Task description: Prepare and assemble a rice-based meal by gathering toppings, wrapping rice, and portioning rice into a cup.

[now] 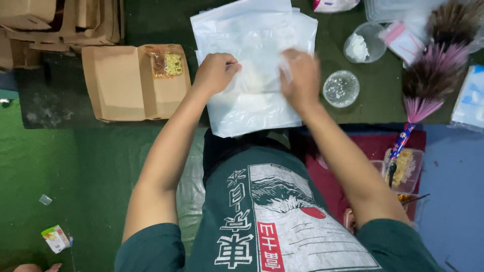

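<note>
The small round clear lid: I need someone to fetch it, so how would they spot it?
Start at the stack of clear plastic bags under both hands. Just right of the right hand lies the round lid, flat and empty; the tub beyond it holds something white.

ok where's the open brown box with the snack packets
In the head view the brown box lies left of the left hand and the stack of clear plastic bags, below flattened cardboard.

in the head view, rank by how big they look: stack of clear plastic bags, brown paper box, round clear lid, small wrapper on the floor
1. stack of clear plastic bags
2. brown paper box, not far behind
3. round clear lid
4. small wrapper, about like the lid, so unsure
</note>
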